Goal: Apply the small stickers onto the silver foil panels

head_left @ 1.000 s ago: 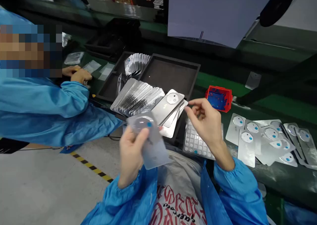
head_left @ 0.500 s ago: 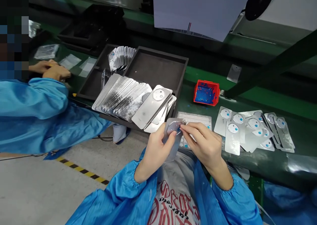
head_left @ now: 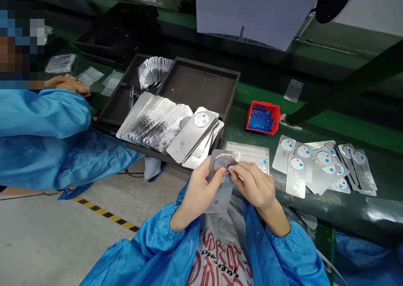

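Note:
My left hand (head_left: 201,190) grips a thin silvery phone back panel (head_left: 219,197) upright in front of my chest, thumb across its face. At the panel's top is a round camera area (head_left: 223,161). My right hand (head_left: 254,184) is closed in a pinch, its fingertips against the right edge of that round area. A small dark blue spot shows at these fingertips; whether it is pinched or sits on the panel I cannot tell. Behind the panel lies a clear gridded tray (head_left: 252,152) with a light blue dot at its right side.
A black tray (head_left: 204,82) holds a fanned row of silvery panels (head_left: 154,122). Beyond the gridded tray stands a red bin (head_left: 263,128) with blue inside. More panels with blue dots (head_left: 296,179) lie overlapping at right. On the left, a co-worker's blue sleeve (head_left: 47,114) rests by the bench.
My right fingertips have shifted slightly down along the round area and the hand has curled in closer. The panel's lower end shows more. The co-worker's arm has moved slightly.

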Tool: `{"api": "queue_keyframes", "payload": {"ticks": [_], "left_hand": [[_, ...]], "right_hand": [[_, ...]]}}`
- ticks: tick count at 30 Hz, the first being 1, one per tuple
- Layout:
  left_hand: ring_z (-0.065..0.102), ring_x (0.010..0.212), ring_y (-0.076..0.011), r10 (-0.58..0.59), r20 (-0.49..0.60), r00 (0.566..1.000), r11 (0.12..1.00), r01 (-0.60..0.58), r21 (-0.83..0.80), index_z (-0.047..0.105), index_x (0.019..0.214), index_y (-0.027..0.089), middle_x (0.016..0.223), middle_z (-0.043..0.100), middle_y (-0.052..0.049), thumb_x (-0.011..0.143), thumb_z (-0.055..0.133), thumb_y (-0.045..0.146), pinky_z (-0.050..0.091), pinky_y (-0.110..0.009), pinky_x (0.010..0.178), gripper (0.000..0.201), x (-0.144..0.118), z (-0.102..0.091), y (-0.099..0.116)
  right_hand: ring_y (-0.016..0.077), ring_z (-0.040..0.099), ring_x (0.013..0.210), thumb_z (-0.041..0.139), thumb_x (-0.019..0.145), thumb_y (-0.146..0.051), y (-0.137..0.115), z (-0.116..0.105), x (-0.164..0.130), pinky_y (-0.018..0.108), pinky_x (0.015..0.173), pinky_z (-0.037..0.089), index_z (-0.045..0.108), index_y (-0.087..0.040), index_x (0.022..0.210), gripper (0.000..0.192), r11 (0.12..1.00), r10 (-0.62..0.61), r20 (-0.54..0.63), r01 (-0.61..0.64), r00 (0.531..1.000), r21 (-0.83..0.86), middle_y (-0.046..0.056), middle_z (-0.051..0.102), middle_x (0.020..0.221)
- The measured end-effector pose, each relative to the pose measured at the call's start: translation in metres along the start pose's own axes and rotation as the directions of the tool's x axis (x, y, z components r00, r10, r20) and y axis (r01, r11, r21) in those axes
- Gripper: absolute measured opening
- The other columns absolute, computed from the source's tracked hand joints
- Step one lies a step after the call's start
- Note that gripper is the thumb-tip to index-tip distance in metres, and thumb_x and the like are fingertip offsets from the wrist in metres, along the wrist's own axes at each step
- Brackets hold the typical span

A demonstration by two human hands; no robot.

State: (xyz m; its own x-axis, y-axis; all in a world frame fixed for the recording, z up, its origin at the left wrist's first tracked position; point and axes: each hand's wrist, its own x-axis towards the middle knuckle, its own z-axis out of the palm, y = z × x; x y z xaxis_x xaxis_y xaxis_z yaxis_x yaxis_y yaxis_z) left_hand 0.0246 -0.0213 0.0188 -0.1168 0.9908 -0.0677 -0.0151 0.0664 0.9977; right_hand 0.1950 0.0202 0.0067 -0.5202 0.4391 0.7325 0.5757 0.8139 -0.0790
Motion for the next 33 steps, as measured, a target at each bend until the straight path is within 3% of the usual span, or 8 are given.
{"api": "queue_keyframes", "payload": {"ticks": [5, 9, 14, 17, 19, 25, 29, 33], "left_hand": [[0.079, 0.099, -0.0235, -0.015, -0.034, 0.999, 0.995, 0.011, -0.101, 0.074, 0.106, 0.019, 0.105, 0.084, -0.007, 0.097, 0.068, 0.033, 0.061, -0.032, 0.091, 0.019, 0.002, 0.003, -0.001], [0.081, 0.101, -0.0291, -0.116, -0.029, 0.993, 0.971, 0.107, -0.213, 0.077, 0.111, 0.018, 0.102, 0.084, -0.008, 0.095, 0.073, 0.045, 0.063, -0.037, 0.091, 0.032, 0.005, 0.001, -0.005], [0.083, 0.105, -0.035, -0.213, 0.014, 0.977, 0.912, 0.204, -0.355, 0.077, 0.121, 0.018, 0.107, 0.085, -0.011, 0.089, 0.081, 0.053, 0.067, -0.042, 0.089, 0.048, 0.002, -0.006, -0.008], [0.083, 0.109, -0.0364, -0.246, 0.04, 0.968, 0.886, 0.242, -0.395, 0.079, 0.122, 0.018, 0.112, 0.085, -0.013, 0.088, 0.083, 0.055, 0.067, -0.043, 0.092, 0.05, -0.001, -0.01, -0.009], [0.082, 0.111, -0.0369, -0.261, 0.043, 0.964, 0.881, 0.256, -0.398, 0.08, 0.121, 0.017, 0.114, 0.085, -0.014, 0.088, 0.084, 0.055, 0.067, -0.043, 0.094, 0.05, -0.002, -0.012, -0.012], [0.084, 0.108, -0.0371, -0.341, 0.073, 0.937, 0.848, 0.34, -0.406, 0.082, 0.123, 0.018, 0.117, 0.086, -0.015, 0.087, 0.086, 0.058, 0.068, -0.043, 0.094, 0.055, -0.002, -0.008, -0.02], [0.085, 0.104, -0.0375, -0.425, 0.051, 0.904, 0.804, 0.403, -0.436, 0.083, 0.123, 0.02, 0.117, 0.087, -0.014, 0.084, 0.089, 0.059, 0.069, -0.043, 0.089, 0.055, 0.002, 0.002, -0.016], [0.085, 0.105, -0.0401, -0.488, -0.016, 0.873, 0.784, 0.43, -0.447, 0.085, 0.12, 0.019, 0.112, 0.087, -0.015, 0.077, 0.093, 0.062, 0.069, -0.047, 0.092, 0.061, 0.013, 0.01, -0.009]], "right_hand": [[0.0128, 0.07, 0.071, 0.062, 0.106, -0.01, -0.015, -0.003, 0.001, 0.023, 0.06, 0.057, 0.064, -0.023, 0.105, 0.013, 0.931, 0.227, 0.124, -0.253, 0.966, 0.264, 0.0, 0.073, 0.084], [0.0116, 0.067, 0.069, 0.062, 0.102, -0.009, -0.002, 0.001, 0.006, 0.024, 0.055, 0.054, 0.06, -0.024, 0.1, 0.015, 0.802, 0.431, 0.031, -0.399, 0.902, 0.445, 0.002, 0.072, 0.096], [0.0172, 0.071, 0.082, 0.063, 0.104, -0.024, 0.097, 0.029, 0.018, 0.028, 0.064, 0.057, 0.064, -0.023, 0.106, 0.003, 0.784, 0.618, -0.233, -0.564, 0.751, 0.26, 0.003, 0.071, 0.097], [0.0263, 0.073, 0.105, 0.056, 0.104, -0.026, 0.16, 0.041, 0.021, 0.041, 0.09, 0.062, 0.073, -0.019, 0.107, 0.019, 0.752, 0.658, 0.057, -0.654, 0.751, -0.076, 0.013, 0.075, 0.113], [0.0319, 0.071, 0.117, 0.058, 0.103, -0.031, 0.191, 0.042, 0.024, 0.047, 0.102, 0.059, 0.077, -0.019, 0.097, 0.023, 0.73, 0.683, 0.24, -0.637, 0.69, -0.248, 0.017, 0.075, 0.124], [0.0357, 0.07, 0.123, 0.045, 0.107, -0.029, 0.275, 0.042, 0.047, 0.047, 0.102, 0.058, 0.073, -0.013, 0.131, 0.039, 0.59, 0.798, 0.231, -0.642, 0.557, -0.49, 0.022, 0.074, 0.135], [0.0412, 0.061, 0.139, 0.058, 0.101, -0.021, 0.329, 0.058, 0.054, 0.051, 0.107, 0.057, 0.058, -0.002, 0.148, 0.051, 0.552, 0.823, 0.278, -0.581, 0.496, -0.598, 0.034, 0.058, 0.156], [0.0327, 0.066, 0.134, 0.069, 0.105, -0.03, 0.356, 0.077, 0.05, 0.051, 0.11, 0.058, 0.063, -0.013, 0.144, 0.043, 0.614, 0.783, 0.419, -0.463, 0.461, -0.639, 0.02, 0.065, 0.15]]}}
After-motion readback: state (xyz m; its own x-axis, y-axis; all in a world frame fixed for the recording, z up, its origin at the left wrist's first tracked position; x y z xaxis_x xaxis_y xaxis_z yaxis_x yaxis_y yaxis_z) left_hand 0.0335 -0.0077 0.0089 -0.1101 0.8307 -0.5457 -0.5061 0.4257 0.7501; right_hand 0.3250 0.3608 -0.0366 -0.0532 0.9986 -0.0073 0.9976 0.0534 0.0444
